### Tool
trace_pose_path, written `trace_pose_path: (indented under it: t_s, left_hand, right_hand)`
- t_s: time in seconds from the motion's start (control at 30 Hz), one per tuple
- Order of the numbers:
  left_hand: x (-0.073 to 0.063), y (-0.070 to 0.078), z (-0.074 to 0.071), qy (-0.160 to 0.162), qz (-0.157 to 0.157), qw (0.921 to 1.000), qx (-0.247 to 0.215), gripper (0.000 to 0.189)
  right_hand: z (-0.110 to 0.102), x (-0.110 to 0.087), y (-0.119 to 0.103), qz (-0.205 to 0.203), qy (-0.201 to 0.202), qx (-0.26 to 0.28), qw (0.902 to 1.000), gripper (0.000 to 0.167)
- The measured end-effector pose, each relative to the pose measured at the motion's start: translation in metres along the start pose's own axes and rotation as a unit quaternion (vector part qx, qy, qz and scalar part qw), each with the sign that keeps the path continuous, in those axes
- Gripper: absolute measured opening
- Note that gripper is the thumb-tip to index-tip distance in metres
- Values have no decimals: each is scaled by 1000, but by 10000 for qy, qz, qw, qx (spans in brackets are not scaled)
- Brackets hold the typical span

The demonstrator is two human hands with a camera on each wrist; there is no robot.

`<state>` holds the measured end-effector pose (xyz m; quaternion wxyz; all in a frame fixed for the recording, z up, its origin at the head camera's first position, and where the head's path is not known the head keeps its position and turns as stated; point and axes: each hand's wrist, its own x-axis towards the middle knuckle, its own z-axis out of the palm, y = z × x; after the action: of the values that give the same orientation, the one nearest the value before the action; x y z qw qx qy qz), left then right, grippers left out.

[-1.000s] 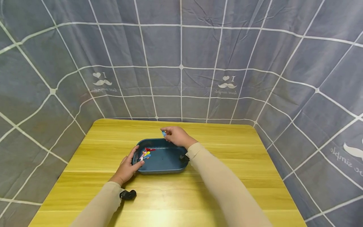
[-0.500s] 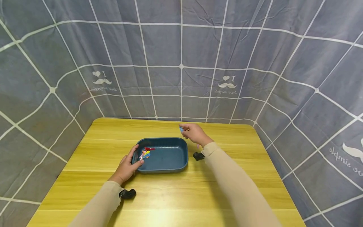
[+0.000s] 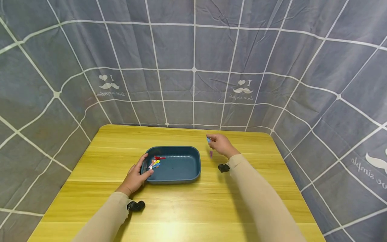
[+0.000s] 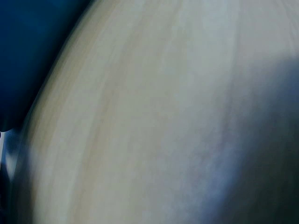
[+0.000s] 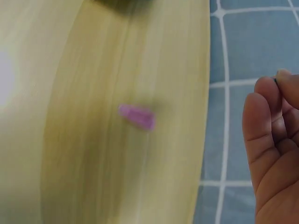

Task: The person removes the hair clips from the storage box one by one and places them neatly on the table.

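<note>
R hand (image 3: 222,144), pinching blue clip (image 3: 208,139), shifted right of tray (image 3: 178,168), nr pink clip (image 3: 211,154). L hand (image 3: 134,176) unmoved, spread on tray's left end.

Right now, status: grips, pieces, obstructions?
Left grip holds tray by left end. Right grip pinches blue piece, right of tray. Purple piece on table nearby; no obstruction seen.

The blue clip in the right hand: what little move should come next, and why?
Probably lowering the blue clip to the table near the purple clip. The right hand has carried it farther right, clear of the tray, over the last second, and the purple clip already lies on the table close by.
</note>
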<state>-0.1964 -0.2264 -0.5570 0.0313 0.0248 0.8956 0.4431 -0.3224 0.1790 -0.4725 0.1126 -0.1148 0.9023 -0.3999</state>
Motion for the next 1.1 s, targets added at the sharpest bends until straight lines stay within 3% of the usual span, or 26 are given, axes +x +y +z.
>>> trace_pose_path:
  t_s: [0.4,0.57,0.7,1.1]
  left_hand:
    - [-1,1,1,-20,17,10000,-57,82]
    - [-1,0,1,-16,35,10000,-26,82]
    - [-1,-2,2,-26,51,10000,-7,83]
    - [0,0,1,-6,22,10000,25,82]
  right_hand:
    - [-12,-10,46,407,166,418,9982,49]
    - [-10,-12,61,591,190,271,9977,48]
    - [-5,-13,69,536,308,28,9981,48]
    - [11,-13,79,839,406,202,9954,42]
